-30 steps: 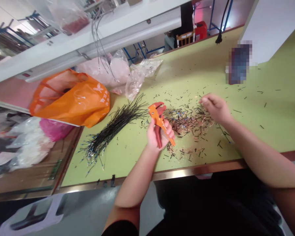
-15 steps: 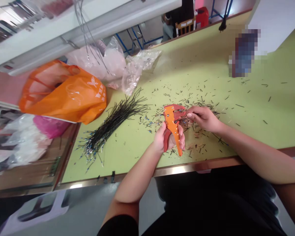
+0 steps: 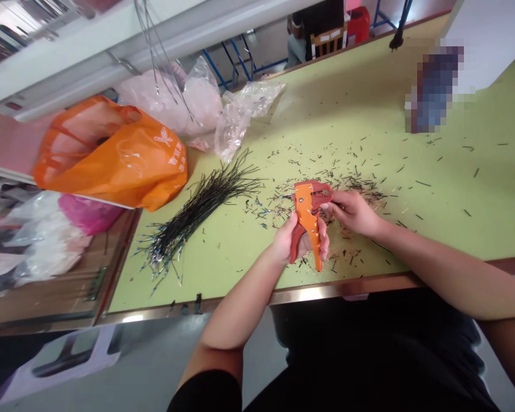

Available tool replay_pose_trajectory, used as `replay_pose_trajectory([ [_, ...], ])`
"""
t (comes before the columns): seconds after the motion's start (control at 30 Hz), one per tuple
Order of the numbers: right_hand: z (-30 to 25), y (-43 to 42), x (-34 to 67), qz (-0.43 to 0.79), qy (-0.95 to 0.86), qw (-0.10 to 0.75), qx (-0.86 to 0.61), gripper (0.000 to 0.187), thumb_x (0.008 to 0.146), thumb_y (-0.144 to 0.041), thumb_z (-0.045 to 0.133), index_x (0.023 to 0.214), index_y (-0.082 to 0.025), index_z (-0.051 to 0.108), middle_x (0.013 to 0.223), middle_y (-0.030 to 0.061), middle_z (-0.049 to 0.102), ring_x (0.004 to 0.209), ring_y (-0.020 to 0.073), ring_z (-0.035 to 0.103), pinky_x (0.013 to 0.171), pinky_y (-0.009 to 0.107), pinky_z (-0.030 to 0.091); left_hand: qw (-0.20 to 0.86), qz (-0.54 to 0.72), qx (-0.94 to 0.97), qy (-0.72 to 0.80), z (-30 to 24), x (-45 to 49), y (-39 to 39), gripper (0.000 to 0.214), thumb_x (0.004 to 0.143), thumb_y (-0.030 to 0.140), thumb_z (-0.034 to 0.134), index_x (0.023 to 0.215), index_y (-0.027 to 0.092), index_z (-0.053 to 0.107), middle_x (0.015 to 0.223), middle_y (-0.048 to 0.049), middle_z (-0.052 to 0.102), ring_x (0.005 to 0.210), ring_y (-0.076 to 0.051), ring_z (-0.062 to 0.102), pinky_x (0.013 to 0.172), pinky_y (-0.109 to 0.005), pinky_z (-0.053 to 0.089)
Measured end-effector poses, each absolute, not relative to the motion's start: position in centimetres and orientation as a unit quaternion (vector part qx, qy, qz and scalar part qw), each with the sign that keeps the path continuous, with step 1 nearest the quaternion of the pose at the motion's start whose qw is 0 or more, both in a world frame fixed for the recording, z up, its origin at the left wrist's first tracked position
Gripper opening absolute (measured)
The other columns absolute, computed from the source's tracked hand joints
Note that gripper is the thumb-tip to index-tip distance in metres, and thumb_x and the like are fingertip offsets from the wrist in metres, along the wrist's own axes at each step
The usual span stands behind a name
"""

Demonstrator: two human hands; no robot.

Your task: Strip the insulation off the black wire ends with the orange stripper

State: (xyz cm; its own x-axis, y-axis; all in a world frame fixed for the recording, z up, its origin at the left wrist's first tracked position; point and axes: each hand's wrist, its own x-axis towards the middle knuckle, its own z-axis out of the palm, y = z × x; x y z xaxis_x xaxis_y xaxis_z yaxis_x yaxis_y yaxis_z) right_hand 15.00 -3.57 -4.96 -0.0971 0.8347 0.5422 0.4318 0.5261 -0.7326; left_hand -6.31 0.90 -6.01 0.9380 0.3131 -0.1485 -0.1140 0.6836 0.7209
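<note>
My left hand (image 3: 286,237) is wrapped round the handles of an orange and red wire stripper (image 3: 308,213), held upright over the table. At its jaws, my right hand (image 3: 355,213) pinches a thin black wire (image 3: 381,246); most of it is hidden by the hand, and a stretch shows below the wrist. Whether the wire's tip sits between the jaws I cannot tell. Left of the stripper lies a thick bundle of black wires (image 3: 201,203), with blue and bare metal bits at its near end. Short black wire scraps (image 3: 360,182) are scattered round both hands.
An orange bag (image 3: 146,166) and clear plastic bags (image 3: 236,123) stand at the table's left and back. Several grey wires (image 3: 157,57) hang from a white shelf rail (image 3: 223,26). A blurred-out object (image 3: 435,91) stands at the back right. Another person (image 3: 317,23) sits beyond the table.
The stripper and my left hand have shifted slightly right, bringing the jaws closer to my right fingers. My right hand stays closed on the wire.
</note>
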Motion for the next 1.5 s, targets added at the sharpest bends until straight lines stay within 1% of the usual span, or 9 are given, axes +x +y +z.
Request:
replay_pose_trajectory([
  [0.17,-4.8,-3.9,15.0,0.152,-0.733,0.484,-0.454,0.041,0.113,-0.046,0.05,0.09,-0.017,0.07,0.067,-0.0004,0.065,0.055,0.0106,0.057,0.053,0.022,0.043,0.912,0.119,0.366,0.146,-6.1,-6.3,1.1,0.076,0.088,0.091,0.052,0.084,0.016,0.063,0.067,-0.0093,0.07,0.056,-0.025,0.07,0.06,-0.039,0.059],
  [0.33,-4.8,-3.9,15.4,0.049,-0.756,0.482,-0.441,0.027,0.113,-0.034,0.055,0.097,-0.018,0.071,0.073,0.0022,0.071,0.059,0.0127,0.062,0.056,0.024,0.046,0.902,0.127,0.388,0.141,-5.9,-6.3,1.1,0.077,0.079,0.092,0.064,0.085,0.016,0.064,0.067,-0.0084,0.07,0.055,-0.024,0.069,0.06,-0.038,0.059],
  [0.47,-4.8,-3.8,15.5,0.013,-0.763,0.478,-0.435,0.025,0.113,-0.031,0.055,0.099,-0.018,0.071,0.075,0.0027,0.073,0.06,0.0133,0.063,0.055,0.025,0.046,0.9,0.126,0.393,0.141,-5.4,-6.0,1.0,0.077,0.078,0.092,0.065,0.086,0.015,0.064,0.066,-0.0079,0.069,0.056,-0.024,0.069,0.059,-0.038,0.059],
  [0.63,-4.8,-3.9,15.3,0.005,-0.766,0.477,-0.431,0.024,0.113,-0.03,0.055,0.102,-0.017,0.073,0.073,0.0014,0.07,0.06,0.0128,0.062,0.055,0.025,0.046,0.912,0.114,0.377,0.114,-5.1,-5.9,1.0,0.076,0.075,0.09,0.071,0.088,0.015,0.066,0.068,-0.0074,0.07,0.058,-0.023,0.07,0.062,-0.037,0.06],
  [0.8,-4.6,-4.0,15.3,0.01,-0.768,0.471,-0.434,0.02,0.111,-0.028,0.058,0.102,-0.018,0.073,0.076,0.0028,0.073,0.062,0.0141,0.064,0.057,0.027,0.047,0.902,0.117,0.394,0.132,-5.3,-6.0,0.9,0.078,0.074,0.092,0.069,0.085,0.015,0.064,0.066,-0.0067,0.068,0.056,-0.023,0.068,0.059,-0.037,0.06],
  [0.97,-4.6,-4.2,15.2,0.014,-0.766,0.457,-0.453,0.022,0.111,-0.03,0.057,0.101,-0.019,0.074,0.076,0.0039,0.074,0.063,0.0156,0.065,0.058,0.029,0.049,0.901,0.132,0.391,0.136,-5.1,-5.7,0.7,0.07,0.081,0.087,0.069,0.079,0.017,0.062,0.06,-0.0034,0.063,0.051,-0.019,0.063,0.056,-0.034,0.057],
  [1.17,-5.2,-4.0,15.0,0.021,-0.757,0.463,-0.461,0.028,0.112,-0.035,0.055,0.099,-0.02,0.074,0.077,0.0048,0.075,0.063,0.0164,0.065,0.059,0.029,0.049,0.893,0.152,0.399,0.139,-5.2,-5.3,0.6,0.067,0.089,0.083,0.064,0.07,0.02,0.052,0.048,0.0039,0.049,0.037,-0.013,0.049,0.045,-0.027,0.048],
  [1.3,-5.4,-3.8,14.7,0.021,-0.751,0.464,-0.47,0.03,0.112,-0.035,0.054,0.095,-0.02,0.073,0.074,0.0044,0.072,0.063,0.0163,0.064,0.059,0.028,0.048,0.894,0.144,0.405,0.13,-5.5,-5.3,0.6,0.069,0.084,0.085,0.068,0.069,0.02,0.05,0.047,0.0056,0.048,0.034,-0.012,0.047,0.042,-0.026,0.047],
  [1.5,-5.5,-4.0,14.6,0.033,-0.748,0.451,-0.486,0.03,0.112,-0.034,0.053,0.096,-0.02,0.074,0.075,0.004,0.072,0.062,0.0155,0.062,0.06,0.028,0.048,0.893,0.153,0.402,0.135,-5.2,-5.2,0.4,0.07,0.079,0.086,0.073,0.067,0.02,0.049,0.044,0.0078,0.044,0.032,-0.01,0.041,0.04,-0.024,0.046],
])
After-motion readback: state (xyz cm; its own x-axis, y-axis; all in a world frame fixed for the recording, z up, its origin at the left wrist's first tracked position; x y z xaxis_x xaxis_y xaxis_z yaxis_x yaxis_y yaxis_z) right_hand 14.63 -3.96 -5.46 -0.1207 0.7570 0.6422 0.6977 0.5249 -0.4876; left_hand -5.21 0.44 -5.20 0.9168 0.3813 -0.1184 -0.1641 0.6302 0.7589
